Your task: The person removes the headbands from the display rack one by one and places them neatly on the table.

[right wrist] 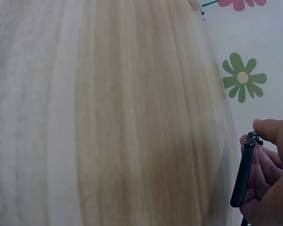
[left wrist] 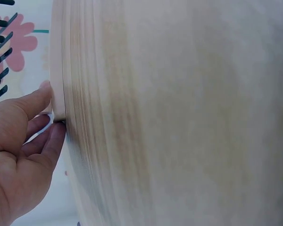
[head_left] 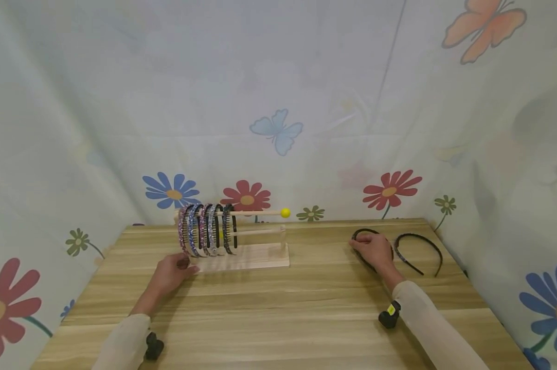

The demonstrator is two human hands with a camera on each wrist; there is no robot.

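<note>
Right wrist: dark headband (right wrist: pixel 243 176) at tips of pinching right grip (head_left: pixel 375 251), rack base (head_left: pixel 259 258) held in left grip (head_left: pixel 171 274).

Rack (head_left: pixel 250 258): pale wood, upright on flat base; upper rod ends in yellow ball, base end pinched by left hand (head_left: pixel 171 273). Hung headbands (head_left: pixel 203 236): glittery pink, blue, silver and dark, side by side on rack's left part, toothed inner edges showing, arches upward. Held headband (right wrist: pixel 244 175): black, stone-studded (smooth toward its tip), gripped by right hand (head_left: pixel 375 251) well right of rack. Loose headband (head_left: pixel 414 235): slim, dark, curved, beyond held headband on side away from rack, open ends toward person.
</note>
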